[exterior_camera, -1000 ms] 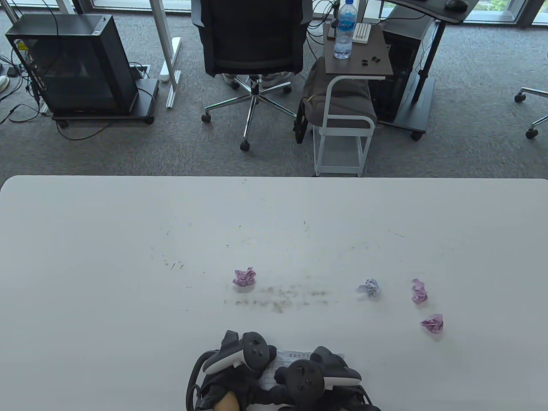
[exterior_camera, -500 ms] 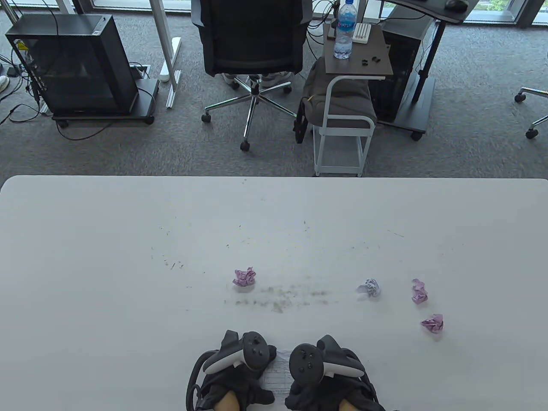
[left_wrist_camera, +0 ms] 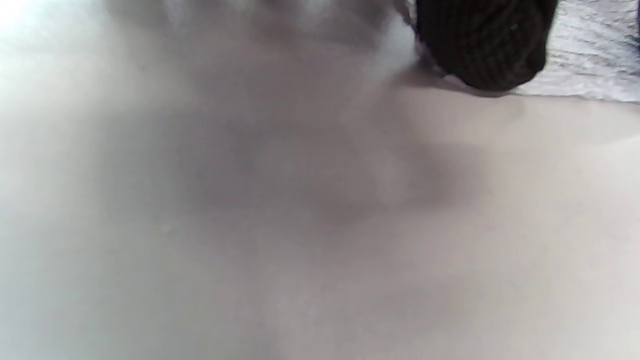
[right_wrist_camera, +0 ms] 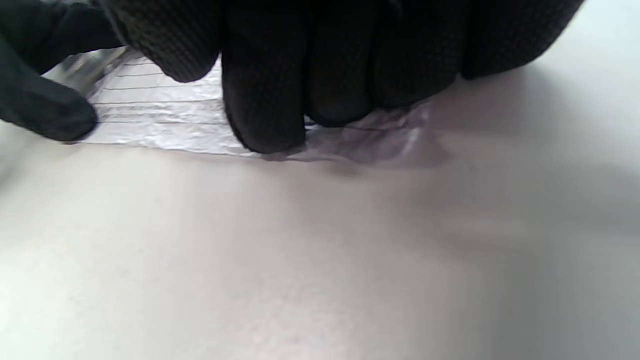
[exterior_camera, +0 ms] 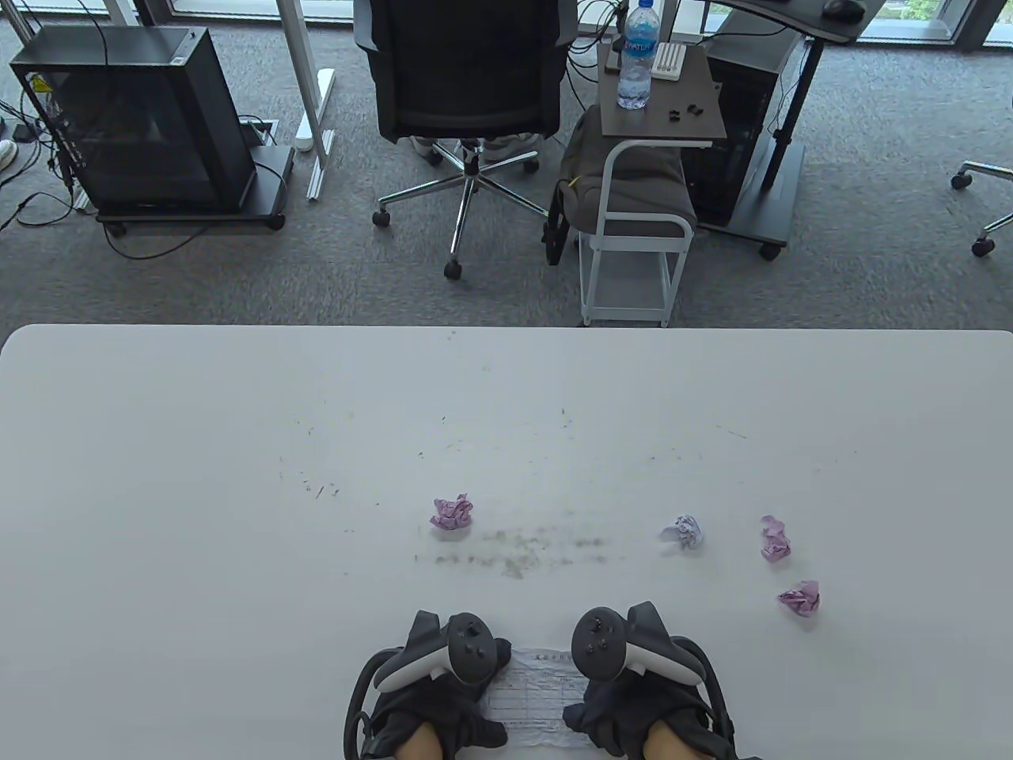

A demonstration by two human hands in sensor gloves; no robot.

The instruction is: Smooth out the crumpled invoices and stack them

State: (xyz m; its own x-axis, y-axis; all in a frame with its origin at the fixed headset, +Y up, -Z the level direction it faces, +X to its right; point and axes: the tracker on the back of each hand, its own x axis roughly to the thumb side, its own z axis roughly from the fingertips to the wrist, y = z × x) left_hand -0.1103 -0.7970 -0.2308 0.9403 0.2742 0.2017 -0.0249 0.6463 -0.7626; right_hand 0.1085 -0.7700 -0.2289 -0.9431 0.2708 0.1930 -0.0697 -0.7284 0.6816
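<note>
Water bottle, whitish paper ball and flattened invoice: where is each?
water bottle [exterior_camera: 637,59], table view, on its label.
whitish paper ball [exterior_camera: 685,532], table view, its middle.
flattened invoice [exterior_camera: 535,697], table view, bare printed middle.

An invoice [exterior_camera: 532,697] lay flat at the table's [exterior_camera: 198,475] near edge, between the left hand [exterior_camera: 435,704] and right hand [exterior_camera: 625,704]. 4 crumpled invoices [exterior_camera: 452,513] sat farther in, 3 toward the right edge.
</note>
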